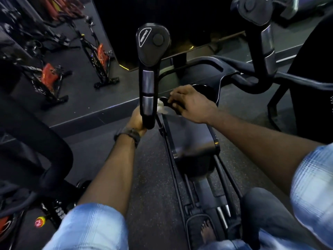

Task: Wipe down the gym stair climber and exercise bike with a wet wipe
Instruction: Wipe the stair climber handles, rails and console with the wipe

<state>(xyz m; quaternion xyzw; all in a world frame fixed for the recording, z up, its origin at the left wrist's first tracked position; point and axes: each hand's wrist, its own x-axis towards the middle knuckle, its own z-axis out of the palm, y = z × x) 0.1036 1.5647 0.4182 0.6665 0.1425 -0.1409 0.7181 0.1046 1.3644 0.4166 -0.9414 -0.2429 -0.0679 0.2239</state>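
Note:
I stand on the black stair climber point(196, 138), looking down at its left handlebar point(149, 83), which has grey grip pads and a head marked "RESISTANCE". My left hand point(137, 123) grips the lower end of this handlebar from behind. My right hand point(189, 103) curls around a black bar beside the cup holder point(205, 91) and presses a white wet wipe point(161, 106) against it. Only a small crumpled part of the wipe shows at my fingertips. The right handlebar point(266, 33) rises at the upper right.
Several red-and-black exercise bikes point(48, 76) stand on a raised dark platform at the left. Another bike's black handlebar point(54, 159) curves close by at the lower left. My bare foot point(207, 231) rests on a pedal. Dark rubber floor point(153, 177) lies beneath the machine.

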